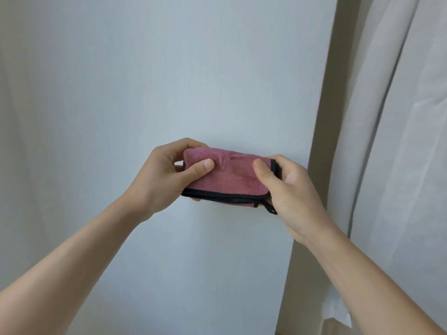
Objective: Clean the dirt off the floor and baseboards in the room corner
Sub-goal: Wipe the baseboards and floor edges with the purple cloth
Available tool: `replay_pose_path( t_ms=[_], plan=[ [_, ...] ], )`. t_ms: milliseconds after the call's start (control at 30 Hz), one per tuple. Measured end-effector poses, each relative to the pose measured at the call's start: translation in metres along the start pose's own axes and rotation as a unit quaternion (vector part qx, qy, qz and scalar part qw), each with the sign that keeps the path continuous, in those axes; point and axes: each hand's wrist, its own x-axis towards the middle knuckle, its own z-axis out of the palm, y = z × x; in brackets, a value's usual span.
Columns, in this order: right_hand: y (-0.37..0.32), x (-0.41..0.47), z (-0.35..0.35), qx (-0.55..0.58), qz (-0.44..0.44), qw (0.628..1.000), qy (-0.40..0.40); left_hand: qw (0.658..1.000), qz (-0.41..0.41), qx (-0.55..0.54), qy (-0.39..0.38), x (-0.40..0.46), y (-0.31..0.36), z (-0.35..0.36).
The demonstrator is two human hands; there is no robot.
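Holding a folded pink cloth (pixel 226 176) up at chest height, both hands are clamped on it: the left hand (pixel 167 176) pinches the left end with its thumb on top and fingers curled behind, and the right hand (pixel 290 189) pinches the right end the same way. The cloth is fleecy, edged in black stitching, folded into a thick pad, and a small black loop hangs from its lower right corner just under the right hand.

Behind the hands stands a plain pale wall (pixel 145 81). To the right runs a tan vertical strip (pixel 321 117), and beyond it hangs a white curtain (pixel 399 117). Neither floor nor baseboards are in view, so the dirty corner cannot be placed from here.

The likely slip is the fold coming loose as the hands shift their grip, leaving a floppy rag that wipes badly. The dangling loop could also snag or drag dirt about. The curtain hangs close enough that it might brush a soiled cloth.

No brand, label or writing can be read anywhere.
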Motion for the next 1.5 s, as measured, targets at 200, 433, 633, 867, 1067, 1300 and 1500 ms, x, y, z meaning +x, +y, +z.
replay_pose_path(
  t_ms=[200,433,633,867,1067,1300,1500],
  plan=[
    [0.017,-0.017,0.088,-0.069,-0.132,0.988,-0.029,0.993,-0.078,0.035,0.081,-0.071,-0.025,-0.063],
    [0.011,-0.063,0.24,0.065,-0.033,0.966,-0.247,0.941,-0.214,0.023,0.263,-0.206,-0.04,-0.167],
    [0.0,-0.135,0.372,0.157,0.016,0.886,-0.435,0.83,-0.284,0.055,0.477,-0.342,-0.025,-0.218],
    [-0.078,-0.227,0.472,0.237,-0.098,0.821,-0.51,0.716,-0.248,0.327,0.564,-0.445,0.089,-0.259],
    [-0.182,-0.342,0.558,0.218,-0.234,0.745,-0.586,0.472,-0.383,0.616,0.501,-0.543,0.163,-0.324],
    [-0.133,-0.383,0.58,0.041,-0.442,0.768,-0.461,0.387,-0.479,0.726,0.305,-0.603,0.11,-0.317],
    [-0.142,-0.393,0.585,-0.001,-0.419,0.773,-0.476,0.354,-0.435,0.764,0.319,-0.603,0.104,-0.321]
  ],
)
